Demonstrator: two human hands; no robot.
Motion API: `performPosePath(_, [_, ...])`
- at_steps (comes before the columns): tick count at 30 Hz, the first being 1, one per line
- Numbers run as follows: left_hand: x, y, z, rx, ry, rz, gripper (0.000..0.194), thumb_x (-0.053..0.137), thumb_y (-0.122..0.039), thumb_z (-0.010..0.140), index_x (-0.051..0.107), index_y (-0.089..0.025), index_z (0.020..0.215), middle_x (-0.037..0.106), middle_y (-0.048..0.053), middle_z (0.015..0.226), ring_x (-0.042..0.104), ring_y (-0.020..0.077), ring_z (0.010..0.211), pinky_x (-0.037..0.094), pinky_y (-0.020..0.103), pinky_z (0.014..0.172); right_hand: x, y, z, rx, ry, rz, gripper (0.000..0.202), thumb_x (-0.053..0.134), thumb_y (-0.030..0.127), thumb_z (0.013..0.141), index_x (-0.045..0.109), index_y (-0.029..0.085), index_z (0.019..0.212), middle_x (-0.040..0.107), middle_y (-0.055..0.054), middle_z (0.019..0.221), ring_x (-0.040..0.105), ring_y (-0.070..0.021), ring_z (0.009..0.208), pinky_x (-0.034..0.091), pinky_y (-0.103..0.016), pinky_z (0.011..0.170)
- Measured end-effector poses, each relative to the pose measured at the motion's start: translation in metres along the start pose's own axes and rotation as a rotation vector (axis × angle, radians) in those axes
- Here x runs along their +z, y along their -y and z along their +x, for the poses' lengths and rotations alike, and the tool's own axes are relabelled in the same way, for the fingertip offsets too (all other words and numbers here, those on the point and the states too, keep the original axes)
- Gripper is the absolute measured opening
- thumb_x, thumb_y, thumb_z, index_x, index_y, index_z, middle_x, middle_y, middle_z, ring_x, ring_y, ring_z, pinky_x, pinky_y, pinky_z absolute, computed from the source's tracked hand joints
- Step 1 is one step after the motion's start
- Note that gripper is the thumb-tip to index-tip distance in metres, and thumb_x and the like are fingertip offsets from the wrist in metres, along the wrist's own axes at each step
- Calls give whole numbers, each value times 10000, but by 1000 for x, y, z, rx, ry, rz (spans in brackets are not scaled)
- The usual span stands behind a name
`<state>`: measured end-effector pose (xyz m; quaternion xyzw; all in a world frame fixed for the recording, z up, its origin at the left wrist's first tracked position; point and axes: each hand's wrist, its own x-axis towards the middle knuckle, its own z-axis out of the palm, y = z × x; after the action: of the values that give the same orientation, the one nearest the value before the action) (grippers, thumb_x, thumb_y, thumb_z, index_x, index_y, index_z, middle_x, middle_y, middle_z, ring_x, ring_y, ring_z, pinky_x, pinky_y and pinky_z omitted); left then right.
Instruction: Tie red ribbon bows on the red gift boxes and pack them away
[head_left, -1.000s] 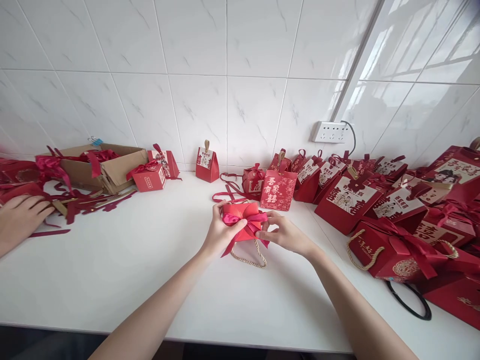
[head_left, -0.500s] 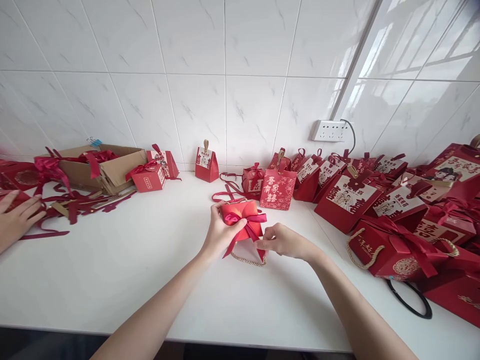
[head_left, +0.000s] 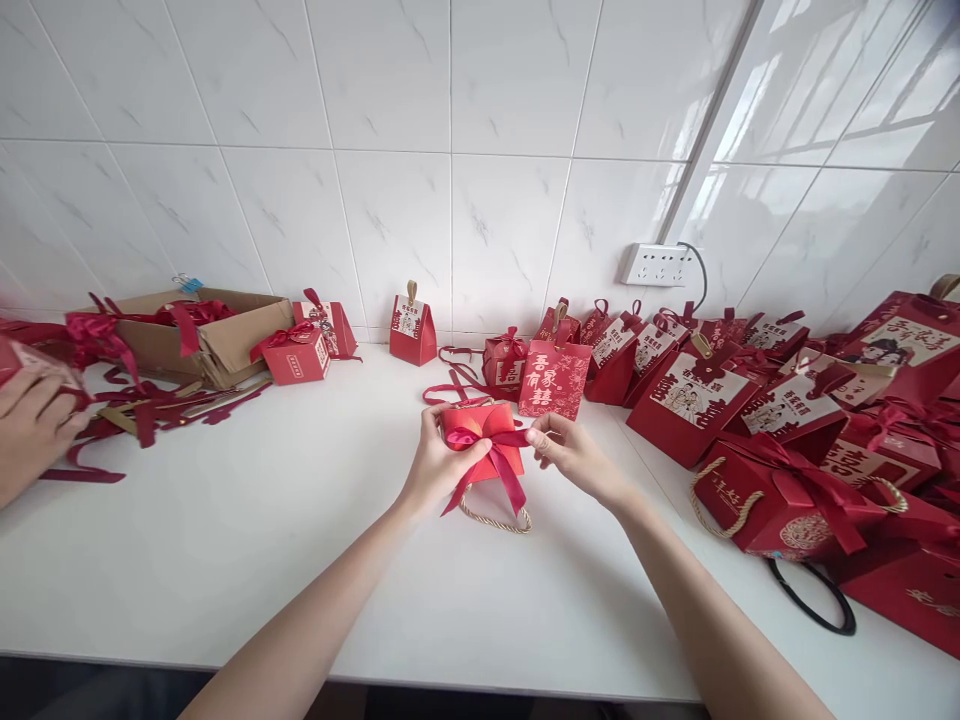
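Observation:
A small red gift box (head_left: 489, 418) rests on the white table in front of me, with a dark red ribbon (head_left: 508, 484) tied in a bow on it. My left hand (head_left: 444, 462) grips the box from its left side, thumb pressed on the bow's knot. With thumb and forefinger, my right hand (head_left: 564, 455) pinches the bow's right loop. A gold rope handle (head_left: 499, 522) curves out from the near side of the box onto the table. Both ribbon tails hang toward me.
Many red gift boxes (head_left: 694, 405) crowd the right side, near a black loop (head_left: 814, 600). A cardboard box (head_left: 244, 340) of ribbons stands at left, with loose ribbons before it. Another person's hand (head_left: 34, 430) holds a red box at far left. A power strip (head_left: 660, 265) is on the wall.
My right hand has moved up from the ribbon's lower right tail to the bow's right loop. My left hand stays put. The other person's hand has lifted a red box.

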<state>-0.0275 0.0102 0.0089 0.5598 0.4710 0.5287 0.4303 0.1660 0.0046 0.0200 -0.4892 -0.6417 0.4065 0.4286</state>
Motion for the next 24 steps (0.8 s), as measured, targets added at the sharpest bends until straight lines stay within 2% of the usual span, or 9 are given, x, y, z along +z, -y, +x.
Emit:
performPosePath(3, [0,0,0,6,-2,-10,573,737,-331,620,383,-230,1060,542,45,1042,576,176,931,487,317,790,12,-7,4,-45,-17,66,426,616,605,682,520,190,671,564,-12,689,531,-154,683,454,-315,674])
performPosePath(6, [1,1,1,15,5,-20,576,740,-341,622,381,-228,1059,548,44,1026,577,178,935,490,318,793,22,-12,7,5,-83,214,416,641,587,673,541,184,643,585,-23,705,558,-179,757,451,-357,788])
performPosePath(8, [1,2,1,18,12,-26,574,739,-344,628,376,-230,1059,547,45,1033,580,174,928,491,317,791,27,-14,7,44,-75,365,398,663,561,669,564,177,641,599,-23,719,569,-174,764,447,-363,832])
performPosePath(12, [0,3,2,21,18,-37,579,748,-352,622,379,-229,1052,548,47,1048,577,179,942,486,321,800,30,-15,7,110,-42,547,364,691,517,666,609,163,658,621,-19,733,573,-149,728,452,-355,842])
performPosePath(15, [-1,4,2,35,28,-40,570,741,-369,633,384,-230,1055,549,46,1060,568,181,970,475,322,829,30,-16,7,122,-50,561,350,698,492,676,598,160,628,607,-8,687,565,-134,693,462,-354,835])
performPosePath(18, [-1,5,3,46,39,-67,483,666,-412,707,399,-233,1067,535,52,1101,555,183,1007,467,313,845,29,-17,8,114,-53,563,340,697,480,685,595,161,626,602,-3,672,564,-128,677,464,-360,851])
performPosePath(24, [1,11,3,157,-80,-91,359,584,-389,773,392,-235,1034,463,73,1219,500,186,1120,451,294,866,28,-18,8,118,-79,577,341,706,483,672,603,159,640,615,-10,705,564,-129,685,478,-353,821])
